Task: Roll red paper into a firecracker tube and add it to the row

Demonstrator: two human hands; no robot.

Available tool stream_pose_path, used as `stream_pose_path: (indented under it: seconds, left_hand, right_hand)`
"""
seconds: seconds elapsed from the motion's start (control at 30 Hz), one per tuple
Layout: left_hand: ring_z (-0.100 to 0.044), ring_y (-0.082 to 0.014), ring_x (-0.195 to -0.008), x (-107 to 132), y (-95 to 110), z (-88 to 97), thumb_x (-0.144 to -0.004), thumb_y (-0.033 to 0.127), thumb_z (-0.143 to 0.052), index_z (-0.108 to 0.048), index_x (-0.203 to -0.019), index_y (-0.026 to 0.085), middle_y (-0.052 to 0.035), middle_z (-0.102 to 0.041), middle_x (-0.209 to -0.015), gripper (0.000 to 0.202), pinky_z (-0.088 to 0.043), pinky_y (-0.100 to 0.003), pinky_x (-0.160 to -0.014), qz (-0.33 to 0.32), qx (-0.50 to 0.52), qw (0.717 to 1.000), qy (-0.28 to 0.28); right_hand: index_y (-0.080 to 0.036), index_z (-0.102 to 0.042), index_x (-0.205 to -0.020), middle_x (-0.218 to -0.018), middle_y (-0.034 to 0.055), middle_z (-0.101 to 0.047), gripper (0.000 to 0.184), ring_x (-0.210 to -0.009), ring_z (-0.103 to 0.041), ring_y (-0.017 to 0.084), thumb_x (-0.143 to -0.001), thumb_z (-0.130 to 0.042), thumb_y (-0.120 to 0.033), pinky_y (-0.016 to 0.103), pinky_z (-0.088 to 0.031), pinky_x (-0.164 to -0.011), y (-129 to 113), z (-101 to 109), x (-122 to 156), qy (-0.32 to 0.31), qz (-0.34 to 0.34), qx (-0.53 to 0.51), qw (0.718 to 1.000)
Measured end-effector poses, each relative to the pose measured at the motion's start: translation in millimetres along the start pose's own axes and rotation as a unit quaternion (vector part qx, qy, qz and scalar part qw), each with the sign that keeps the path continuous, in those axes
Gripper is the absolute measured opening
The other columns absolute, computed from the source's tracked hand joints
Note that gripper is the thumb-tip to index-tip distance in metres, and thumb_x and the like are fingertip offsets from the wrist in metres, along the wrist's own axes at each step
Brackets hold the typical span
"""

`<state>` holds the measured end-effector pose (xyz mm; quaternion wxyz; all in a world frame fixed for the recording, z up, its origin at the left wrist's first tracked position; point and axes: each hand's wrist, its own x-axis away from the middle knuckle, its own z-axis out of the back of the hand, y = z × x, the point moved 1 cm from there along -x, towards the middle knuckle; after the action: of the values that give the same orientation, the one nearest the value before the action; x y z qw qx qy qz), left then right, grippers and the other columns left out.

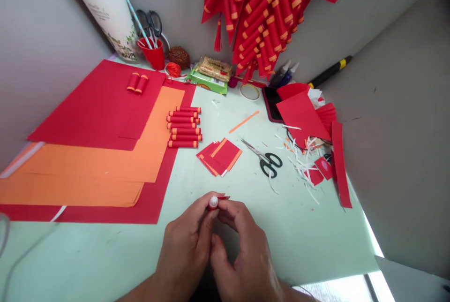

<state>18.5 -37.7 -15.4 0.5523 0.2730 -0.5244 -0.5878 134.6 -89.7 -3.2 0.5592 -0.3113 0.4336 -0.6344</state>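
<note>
Near the front of the table, both my hands close round a small cylinder (213, 202) with a white ridged end and red around it. The fingers of my left hand (188, 241) pinch it from the left. From the right, my right hand (242, 241) curls in, fingertips at its upper edge, where a thin bit of red paper (224, 197) sticks out. Most of the cylinder is hidden by my fingers. Just beyond lie overlapping red paper pieces with orange strips (221, 156) and black-handled scissors (269, 161). Several finished red rolls with orange ends (184, 132) form a column to the left.
Large red (94, 109) and orange sheets (105, 161) cover the left side. A red cup (154, 56) of tools, a tall white tumbler (105, 16) and a tape roll (249, 91) stand at the back. Paper scraps (305, 166) lie right; red roll decorations (263, 16) hang above.
</note>
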Motion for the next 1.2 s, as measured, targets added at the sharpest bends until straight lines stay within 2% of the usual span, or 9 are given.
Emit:
stream_pose_path:
  seconds: [0.23, 0.43, 0.8, 1.03, 1.2]
  left_hand:
    - [-0.074, -0.0201, -0.097, -1, -2, -2.6, -0.093, 0.037, -0.054, -0.071, -0.109, 0.03, 0.0001, -0.079, -0.11, 0.025, -0.056, -0.024, -0.084, -0.007, -0.044, 0.999, -0.002]
    - [-0.075, -0.0173, -0.095, -1, -2, -4.0, -0.093, 0.038, -0.051, -0.071, -0.109, 0.028, 0.0015, -0.079, -0.108, 0.028, -0.058, -0.022, -0.083, -0.037, -0.054, 0.998, 0.004]
    - [-0.075, -0.0135, -0.094, -1, -1, 2.4, -0.095, 0.033, -0.05, -0.069, -0.11, 0.03, 0.0056, -0.079, -0.105, 0.024, -0.059, -0.017, -0.081, -0.08, -0.085, 0.993, 0.024]
    - [-0.077, -0.014, -0.079, -2, 3, 6.4, -0.094, 0.031, -0.049, -0.068, -0.105, 0.026, 0.0014, -0.081, -0.099, 0.023, -0.06, -0.017, -0.068, -0.094, -0.108, 0.989, 0.04]
    - [-0.076, -0.0137, -0.076, -3, 4, 6.8, -0.096, 0.031, -0.046, -0.067, -0.103, 0.027, 0.0017, -0.08, -0.096, 0.023, -0.059, -0.019, -0.065, -0.1, -0.127, 0.985, 0.059]
  right_hand:
    - [-0.02, -0.053, -0.129, -0.121, 0.008, -0.067, 0.059, -0.111, -0.066, 0.022, -0.073, -0.054, -0.002, 0.036, -0.057, -0.098, 6, 0, 0, 0.004, -0.01, -0.025, 1.0]
    - [-0.025, -0.056, -0.125, -0.119, 0.0047, -0.067, 0.057, -0.109, -0.067, 0.022, -0.073, -0.056, -0.002, 0.039, -0.057, -0.097, 7, 5, 1, -0.014, -0.055, -0.052, 0.997]
    - [-0.031, -0.056, -0.128, -0.121, -0.0005, -0.067, 0.066, -0.109, -0.065, 0.018, -0.069, -0.059, 0.0, 0.031, -0.057, -0.095, 5, 6, -5, -0.028, -0.018, -0.116, 0.993]
    - [-0.031, -0.055, -0.133, -0.127, 0.0011, -0.064, 0.071, -0.11, -0.065, 0.02, -0.068, -0.06, -0.003, 0.034, -0.059, -0.093, 2, 5, -7, -0.061, -0.035, -0.14, 0.988]
    - [-0.031, -0.054, -0.135, -0.133, 0.0031, -0.06, 0.072, -0.115, -0.063, 0.023, -0.068, -0.059, -0.005, 0.037, -0.061, -0.09, -2, 1, -7, -0.062, -0.053, -0.195, 0.977]
